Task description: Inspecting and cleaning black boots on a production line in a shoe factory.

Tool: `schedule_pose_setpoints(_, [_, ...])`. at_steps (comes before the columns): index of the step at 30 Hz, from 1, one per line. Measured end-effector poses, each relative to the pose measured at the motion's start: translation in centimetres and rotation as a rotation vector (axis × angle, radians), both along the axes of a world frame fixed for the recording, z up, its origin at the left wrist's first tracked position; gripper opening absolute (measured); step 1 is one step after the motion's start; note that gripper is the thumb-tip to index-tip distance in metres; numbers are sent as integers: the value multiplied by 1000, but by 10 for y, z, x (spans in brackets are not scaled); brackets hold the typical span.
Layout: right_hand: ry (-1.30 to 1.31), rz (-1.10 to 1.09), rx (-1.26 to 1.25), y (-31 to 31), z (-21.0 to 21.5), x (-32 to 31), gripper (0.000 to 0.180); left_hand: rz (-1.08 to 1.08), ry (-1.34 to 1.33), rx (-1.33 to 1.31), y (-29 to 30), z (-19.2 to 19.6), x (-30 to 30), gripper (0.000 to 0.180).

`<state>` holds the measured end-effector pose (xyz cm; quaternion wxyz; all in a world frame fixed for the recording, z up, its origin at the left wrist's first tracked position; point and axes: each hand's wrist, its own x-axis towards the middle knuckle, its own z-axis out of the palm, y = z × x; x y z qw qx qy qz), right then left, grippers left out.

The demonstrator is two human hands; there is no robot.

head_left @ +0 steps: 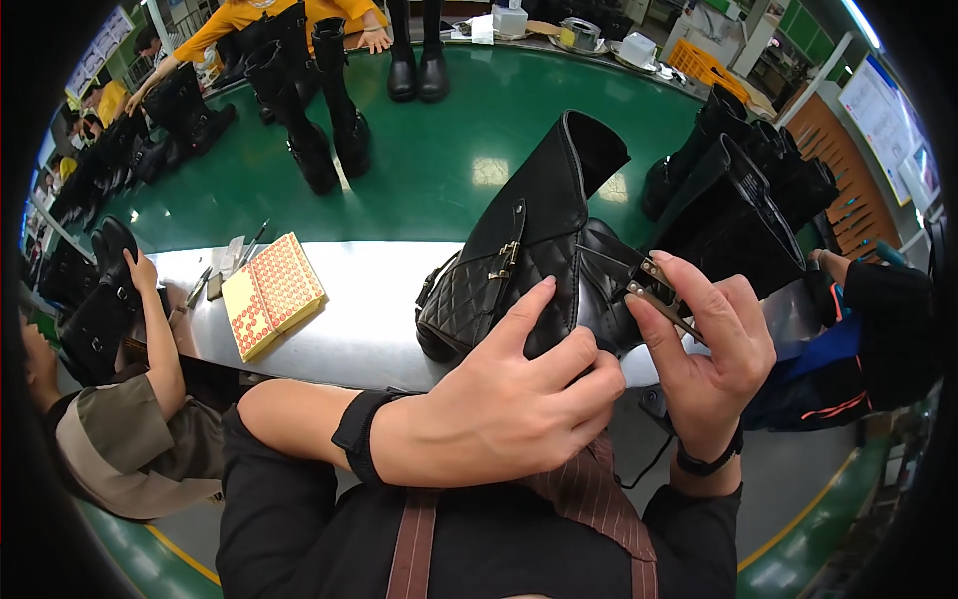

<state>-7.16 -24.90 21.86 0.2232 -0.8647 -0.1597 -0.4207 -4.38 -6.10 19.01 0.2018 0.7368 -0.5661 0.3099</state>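
A black boot (504, 245) with a quilted panel and a buckled strap leans on the steel table edge before me, its shaft opening toward the upper right. My left hand (499, 399) lies over its near side, the index finger pressed against the leather and the other fingers curled. The left thumb is hidden. To the right of the boot, my right hand (709, 349) pinches a dark strap end with small metal fittings (647, 278) between thumb and index finger. A narrow shiny piece runs from it toward the palm; its exact kind is unclear.
A yellow block of red-printed stickers (274, 295) lies on the steel strip, with slim tools (254, 240) beside it. Several black boots (733, 190) stand close on the right. More boots (309, 110) stand on the green table (439, 170). Co-workers are at the left, far side and right.
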Motion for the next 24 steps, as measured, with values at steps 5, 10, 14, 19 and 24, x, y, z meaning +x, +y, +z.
schedule_pose_setpoints(5, [-4,-32,-26,1,1,4,40,9,-24,-15,-7,-5,-1,9])
schedule_pose_setpoints(10, [32,-50,-49,4,1,7,35,2,-26,9,-9,-8,-3,10])
schedule_pose_setpoints(14, [58,-80,-47,6,1,6,34,15,-24,-2,-12,-11,-3,11])
schedule_pose_setpoints(19, [60,-90,-12,1,7,-4,30,10,-27,-8,-14,-13,-3,11])
schedule_pose_setpoints(24, [55,-130,134,-2,9,-9,30,5,-20,2,-14,-13,-2,11])
